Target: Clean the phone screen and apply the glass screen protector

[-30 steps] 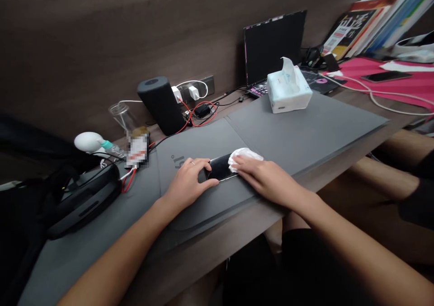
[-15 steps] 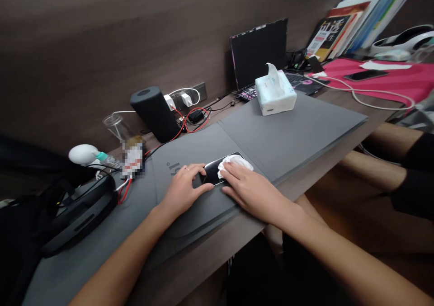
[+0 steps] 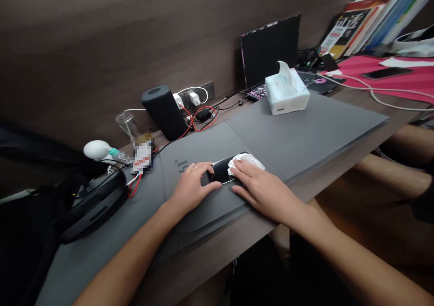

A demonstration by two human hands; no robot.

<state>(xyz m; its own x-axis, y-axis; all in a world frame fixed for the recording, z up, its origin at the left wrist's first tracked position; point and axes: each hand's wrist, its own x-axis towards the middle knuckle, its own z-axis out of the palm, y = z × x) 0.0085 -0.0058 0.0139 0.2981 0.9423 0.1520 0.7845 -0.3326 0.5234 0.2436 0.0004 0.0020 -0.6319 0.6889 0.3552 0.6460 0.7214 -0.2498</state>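
A dark smartphone (image 3: 221,171) lies flat, screen up, on the grey desk mat (image 3: 315,134). My left hand (image 3: 195,184) grips its left end between thumb and fingers, with a ring on one finger. Pressed over the phone's right end is a crumpled white tissue (image 3: 256,161), held under the fingers of my right hand (image 3: 259,181). The tissue and my right hand hide that end of the phone.
A tissue pack (image 3: 288,96) stands before an open laptop (image 3: 271,53). Behind the mat are a black speaker (image 3: 164,111), cables and a glass jar (image 3: 127,124). Another phone (image 3: 386,72) rests on pink cloth. Another person's leg (image 3: 393,175) is at the right.
The view has turned slightly left, so everything sits farther right in the picture. Both hands keep nearly the same places on the phone and tissue.
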